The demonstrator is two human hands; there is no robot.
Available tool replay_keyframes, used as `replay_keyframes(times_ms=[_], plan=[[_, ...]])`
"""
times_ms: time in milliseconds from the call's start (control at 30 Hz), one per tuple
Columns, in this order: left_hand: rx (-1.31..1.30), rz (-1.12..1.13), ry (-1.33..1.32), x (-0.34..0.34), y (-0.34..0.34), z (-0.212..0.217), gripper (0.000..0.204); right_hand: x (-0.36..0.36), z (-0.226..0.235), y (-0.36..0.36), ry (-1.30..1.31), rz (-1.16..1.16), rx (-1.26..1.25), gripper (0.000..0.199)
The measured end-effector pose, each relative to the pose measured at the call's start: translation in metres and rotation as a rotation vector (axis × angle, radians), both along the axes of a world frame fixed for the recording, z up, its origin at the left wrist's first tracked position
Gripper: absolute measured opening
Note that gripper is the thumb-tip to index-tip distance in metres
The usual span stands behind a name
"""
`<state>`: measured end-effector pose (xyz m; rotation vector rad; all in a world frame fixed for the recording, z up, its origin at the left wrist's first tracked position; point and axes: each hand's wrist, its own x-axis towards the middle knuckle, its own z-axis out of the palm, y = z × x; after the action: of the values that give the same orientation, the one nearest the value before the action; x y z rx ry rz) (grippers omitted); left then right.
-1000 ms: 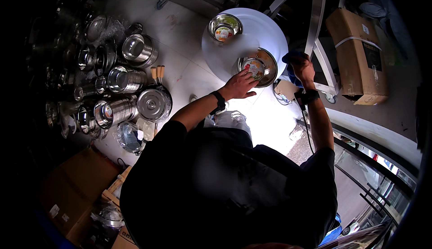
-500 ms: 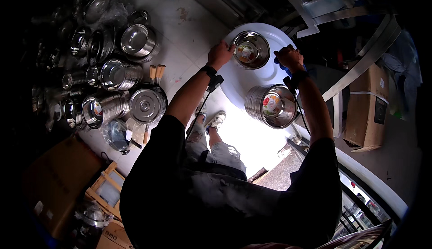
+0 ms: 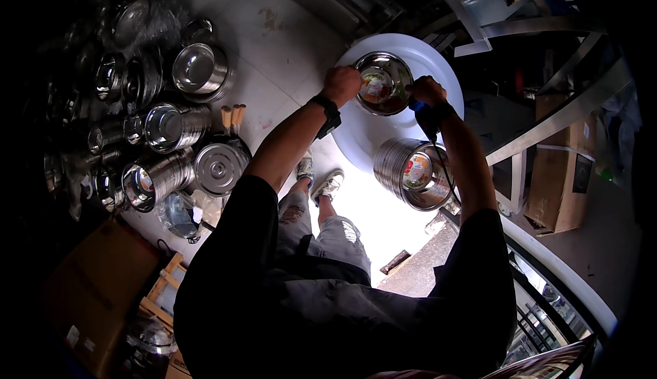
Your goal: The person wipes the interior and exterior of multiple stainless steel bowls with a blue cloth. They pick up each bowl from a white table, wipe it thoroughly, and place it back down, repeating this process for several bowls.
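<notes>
A shiny steel bowl (image 3: 397,86) with a colourful round label on its inner bottom sits on the round white tabletop (image 3: 448,71). My left hand (image 3: 342,84) is closed on the bowl's left rim. My right hand (image 3: 428,92) is closed at the right rim, with a small patch of blue below its fingers; what it holds is mostly hidden. Nearer to me, a stack of nested steel bowls (image 3: 393,169) lies tilted with its open end towards me, a similar label showing inside. My right wrist and a dark cable pass close to this stack.
On the floor at left stand several stacks of steel pots (image 3: 166,127), a round steel lid (image 3: 219,169) and wooden handles (image 3: 233,115). A cardboard box (image 3: 558,173) and metal frame bars (image 3: 547,130) are at right. A railing (image 3: 547,286) runs along the lower right.
My right hand has moved left and slightly nearer, up to the bowl's right rim. My left hand has shifted slightly right along with the bowl. The view has shifted a little.
</notes>
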<state>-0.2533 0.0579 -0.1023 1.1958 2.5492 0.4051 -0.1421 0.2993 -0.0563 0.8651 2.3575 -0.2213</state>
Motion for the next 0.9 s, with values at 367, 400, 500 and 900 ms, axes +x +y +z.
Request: replay_keyframes(times_ms=[367, 400, 500, 900], plan=[[0.259, 0.191, -0.199, 0.006, -0.004, 0.058, 0.028, 0.012, 0.082, -0.003, 0.057, -0.027, 0.037, 0.051], [0.336, 0.245, -0.271, 0.007, -0.006, 0.061, 0.028, 0.013, 0.094, -0.002, 0.117, -0.049, 0.01, 0.047], [0.545, 0.343, -0.371, 0.013, -0.016, 0.088, 0.032, 0.033, 0.122, 0.006, 0.328, -0.028, -0.073, 0.037], [1.03, 0.5, -1.451, 0.114, -0.126, 0.179, 0.053, 0.134, 0.206, -0.107, 0.845, -0.025, -0.474, 0.043]])
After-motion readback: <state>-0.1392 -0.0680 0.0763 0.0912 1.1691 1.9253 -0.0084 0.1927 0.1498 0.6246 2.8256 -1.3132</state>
